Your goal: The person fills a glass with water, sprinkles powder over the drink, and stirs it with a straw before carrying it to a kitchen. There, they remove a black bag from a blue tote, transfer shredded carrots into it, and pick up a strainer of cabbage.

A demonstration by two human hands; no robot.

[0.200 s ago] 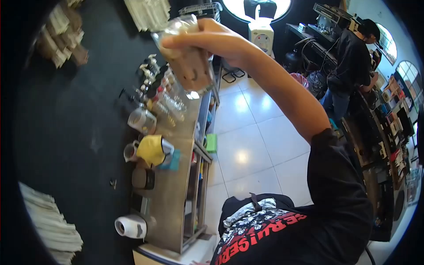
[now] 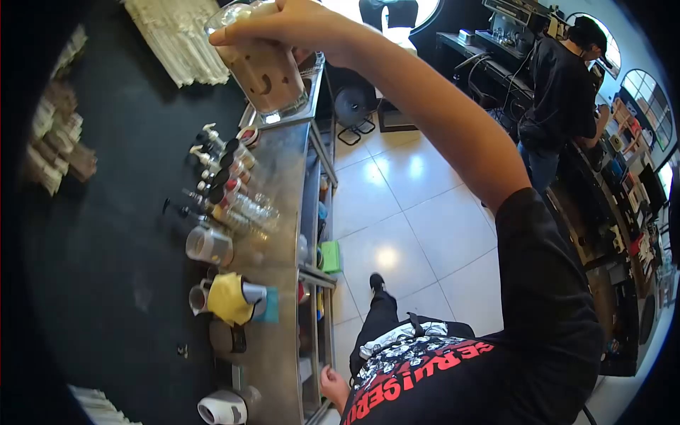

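Observation:
Held high at the top left, a clear cup of brown drink [image 2: 268,79] with pale pieces at its top is in the grip of my right hand [image 2: 280,28]. The fingers wrap round its upper part, and a dark curved mark shows on its side. My left hand [image 2: 333,386] hangs low beside the steel counter, near my shirt. Its fingers are curled together, with nothing visible in them.
The steel counter [image 2: 273,212] bears pump bottles [image 2: 219,166], a clear jug [image 2: 210,246], a yellow cloth [image 2: 230,299] and a white container [image 2: 223,409]. A person [image 2: 559,99] in black stands at the right-hand counter. A green box [image 2: 330,256] sits beside the shelving.
My right hand and the cup have shifted up and left in view. My left hand shows more fully at the bottom, and a dark shoe has appeared. The counter items sit lower in view.

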